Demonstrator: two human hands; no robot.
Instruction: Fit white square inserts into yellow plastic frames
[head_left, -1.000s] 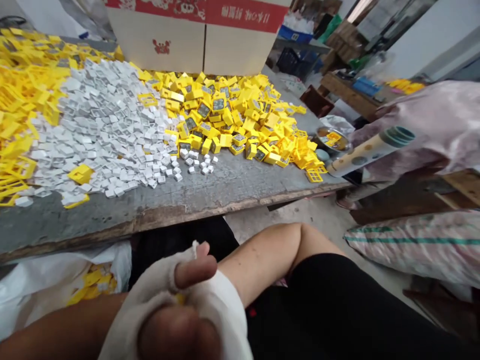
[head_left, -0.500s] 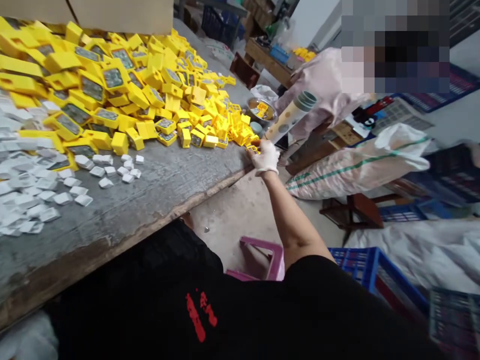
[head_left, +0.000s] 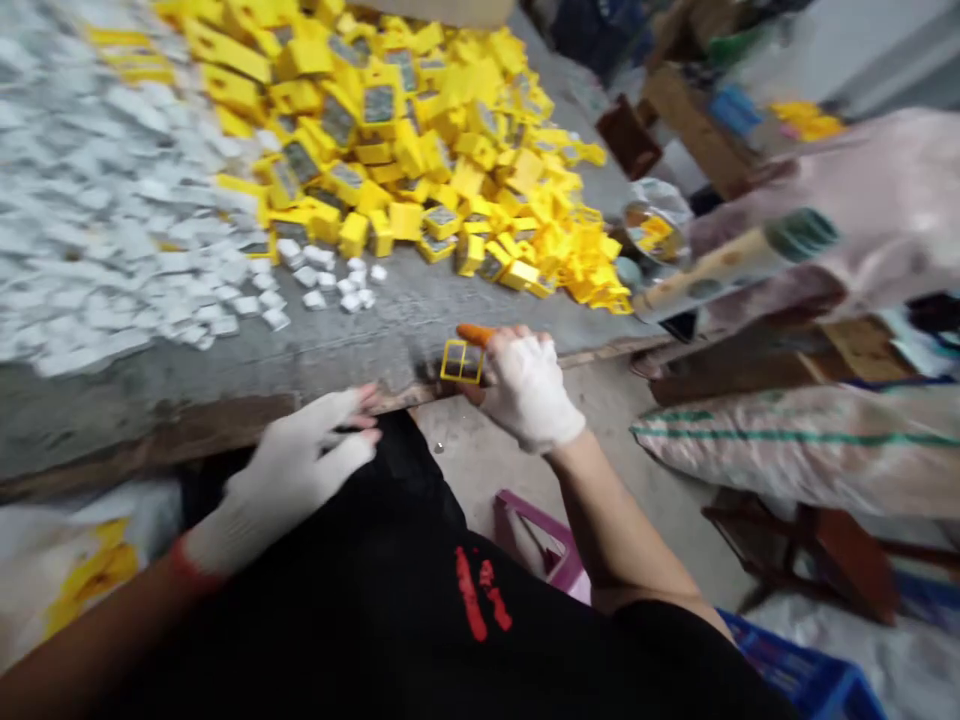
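My right hand (head_left: 531, 392), in a white glove with bare fingertips, pinches a small yellow plastic frame (head_left: 444, 362) with a crossbar, just over the table's front edge. An orange covering shows on one finger. My left hand (head_left: 304, 462), gloved the same way, is at the edge to the left, fingers apart and nothing in it. Behind them a heap of yellow plastic housings (head_left: 409, 225) with grey panels covers the table (head_left: 405, 300). Smaller yellow pieces (head_left: 600, 270) lie at its right end. Many small white plastic parts (head_left: 135, 240) spread over the left side.
Past the table's right end stand a metal bowl (head_left: 652, 232) with yellow pieces and a cardboard tube (head_left: 712, 275). A person in pale pink clothing (head_left: 885, 190) is beyond. A woven sack (head_left: 810, 440), a pink stool (head_left: 536, 540) and a blue crate (head_left: 802, 670) are at right.
My right hand has drawn back from the small yellow pieces toward me, now with a yellow frame. My left hand has come into view, and the camera has turned left.
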